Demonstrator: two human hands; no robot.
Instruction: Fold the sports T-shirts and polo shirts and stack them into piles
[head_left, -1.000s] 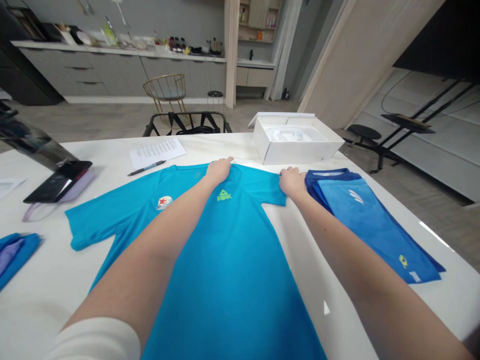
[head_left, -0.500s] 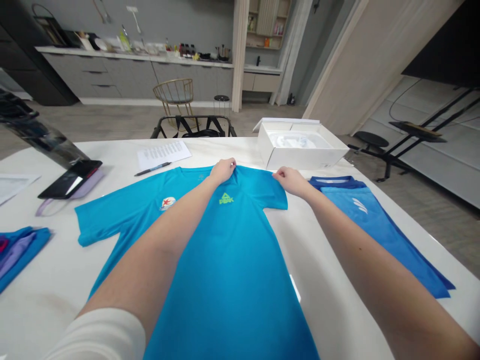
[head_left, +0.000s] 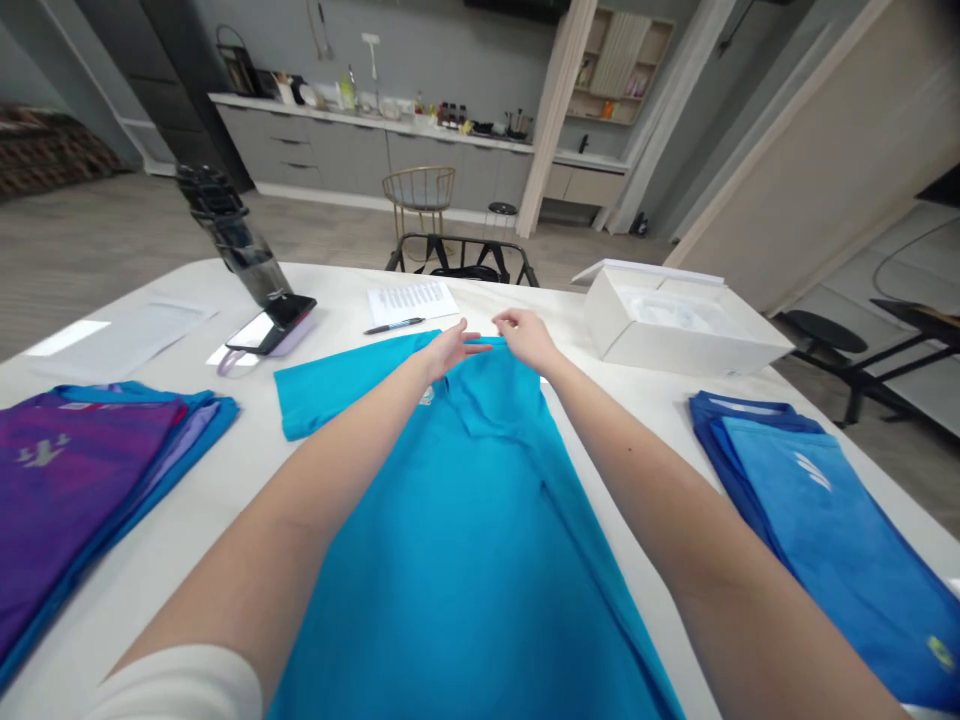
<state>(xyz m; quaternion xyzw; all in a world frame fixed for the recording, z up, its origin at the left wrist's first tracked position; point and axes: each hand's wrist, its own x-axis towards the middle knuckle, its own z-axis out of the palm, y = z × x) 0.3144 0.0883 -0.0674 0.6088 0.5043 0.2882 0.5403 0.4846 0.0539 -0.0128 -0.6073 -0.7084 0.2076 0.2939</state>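
Note:
A turquoise T-shirt (head_left: 450, 520) lies spread on the white table in front of me. Its right side is folded inward over the front, covering part of the chest; the left sleeve still stretches out to the side. My left hand (head_left: 455, 348) is over the collar area, its fingers apart and holding nothing. Beside it, at the top edge of the shirt, my right hand (head_left: 527, 338) has its fingertips pinched together. Whether any cloth is between those fingertips cannot be made out.
Purple and blue folded shirts (head_left: 97, 460) lie stacked at left, blue folded shirts (head_left: 840, 510) at right. Beyond are a pen (head_left: 395, 326), a printed sheet (head_left: 412, 298), an open white box (head_left: 675, 335) and a dark upright device (head_left: 244, 250) beside a phone.
The shirt's right side and sleeve have been folded inward, covering the green logo. My left hand has opened, and my right hand has come in close to it. The view has swung left.

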